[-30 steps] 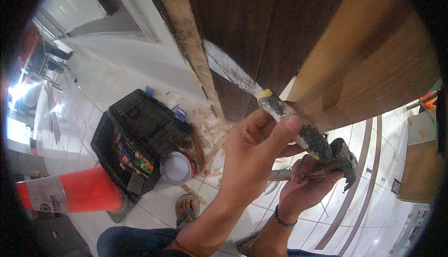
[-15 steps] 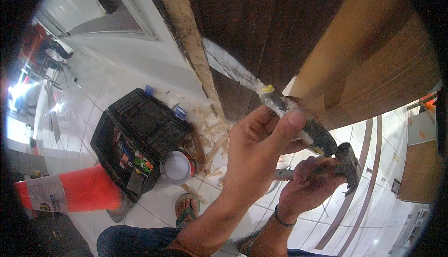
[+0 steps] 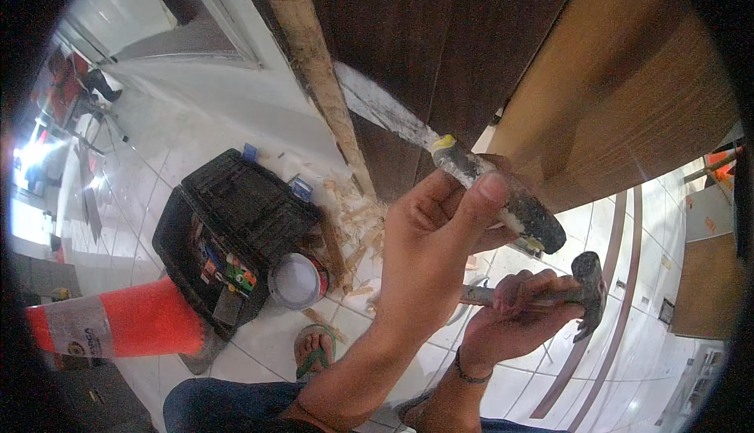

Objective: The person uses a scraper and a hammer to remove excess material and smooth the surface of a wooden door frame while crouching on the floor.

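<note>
The left hand (image 3: 440,236) is clamped on one black-handled, white-smeared chisel-like tool (image 3: 459,164), hiding mid-handle; the pale blade's far end is indistinct against the dark brown wooden panel (image 3: 408,40). Apart, the right hand (image 3: 522,319) grips one grey metal claw hammer (image 3: 591,285), partly covering its shaft; two long brown strips (image 3: 563,382) lie right

Looks like an indoor spot that's being renovated, tbh. The shiny white tiled floor (image 3: 255,350) is littered with pale wood shavings (image 3: 363,235), and an open black plastic toolbox (image 3: 251,197) can be seen next to them, with a red-orange cone with a grey band (image 3: 153,317) set right beside it. Long thin brown strips (image 3: 625,299) are laid out on the right, and raw pale wood (image 3: 309,48) is exposed along the edge of a dark brown wood-grain panel (image 3: 440,48).
</note>
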Action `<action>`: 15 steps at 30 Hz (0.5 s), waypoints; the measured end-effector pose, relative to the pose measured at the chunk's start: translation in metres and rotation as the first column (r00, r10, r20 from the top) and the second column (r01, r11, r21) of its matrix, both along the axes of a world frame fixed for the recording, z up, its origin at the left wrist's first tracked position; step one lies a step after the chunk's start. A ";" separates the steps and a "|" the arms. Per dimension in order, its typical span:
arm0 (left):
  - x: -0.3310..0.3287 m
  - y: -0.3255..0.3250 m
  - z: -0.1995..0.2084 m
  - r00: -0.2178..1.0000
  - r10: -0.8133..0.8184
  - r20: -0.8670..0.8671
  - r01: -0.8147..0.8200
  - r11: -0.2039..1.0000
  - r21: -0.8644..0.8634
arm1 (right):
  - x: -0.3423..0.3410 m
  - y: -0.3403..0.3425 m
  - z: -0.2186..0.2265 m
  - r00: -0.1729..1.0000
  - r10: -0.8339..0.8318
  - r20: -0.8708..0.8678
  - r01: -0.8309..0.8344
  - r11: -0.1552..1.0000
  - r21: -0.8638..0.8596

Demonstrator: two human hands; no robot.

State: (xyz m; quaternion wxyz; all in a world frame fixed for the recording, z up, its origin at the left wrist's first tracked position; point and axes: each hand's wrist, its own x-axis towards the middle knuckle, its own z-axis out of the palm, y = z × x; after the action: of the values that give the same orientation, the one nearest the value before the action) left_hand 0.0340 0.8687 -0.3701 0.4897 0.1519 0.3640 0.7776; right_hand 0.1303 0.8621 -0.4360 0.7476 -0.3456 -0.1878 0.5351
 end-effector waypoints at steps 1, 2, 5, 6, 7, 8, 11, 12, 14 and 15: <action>-0.002 -0.001 0.000 1.000 -0.004 0.013 0.004 1.000 -0.013 | 0.002 0.000 0.001 0.996 0.088 0.020 -0.089 0.992 0.092; -0.004 -0.002 -0.001 1.000 -0.008 0.026 0.009 1.000 -0.026 | 0.004 0.001 -0.008 0.991 0.110 0.079 -0.110 0.994 -0.010; -0.017 -0.002 -0.008 0.993 0.111 0.048 -0.111 0.994 0.001 | -0.006 -0.002 -0.011 0.925 0.097 0.367 -0.104 0.995 -0.001; -0.018 -0.003 -0.008 0.993 0.113 0.043 -0.114 0.994 0.001 | -0.006 -0.003 -0.012 0.926 0.100 0.363 -0.106 0.994 -0.002; -0.017 -0.001 -0.008 0.995 0.092 0.032 -0.093 0.995 0.028 | -0.003 -0.003 -0.013 0.981 0.061 0.187 -0.064 0.998 0.011; -0.016 -0.001 -0.008 0.997 0.073 0.019 -0.074 0.996 0.056 | -0.001 -0.002 -0.015 1.000 0.020 0.002 -0.020 1.000 0.016; -0.009 -0.006 -0.007 1.000 0.016 0.003 -0.016 0.999 -0.045 | 0.001 0.000 -0.012 0.991 0.137 0.006 -0.136 0.983 0.124; -0.007 -0.008 -0.006 1.000 0.017 0.003 -0.017 0.999 -0.046 | 0.000 0.000 -0.012 0.990 0.138 0.006 -0.137 0.983 0.123; 0.001 -0.007 -0.003 0.999 -0.042 -0.015 0.042 0.999 -0.019 | 0.002 0.002 -0.012 0.986 0.060 0.153 -0.066 0.997 0.036; 0.001 -0.006 -0.002 0.999 -0.042 -0.015 0.042 0.999 -0.019 | 0.004 0.003 -0.012 0.986 0.060 0.154 -0.066 0.997 0.036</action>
State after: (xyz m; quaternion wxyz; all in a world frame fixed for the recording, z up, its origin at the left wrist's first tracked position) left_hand 0.0347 0.8622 -0.3721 0.5045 0.1609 0.3715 0.7626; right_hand 0.1339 0.8655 -0.4484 0.7207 -0.3640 -0.2662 0.5265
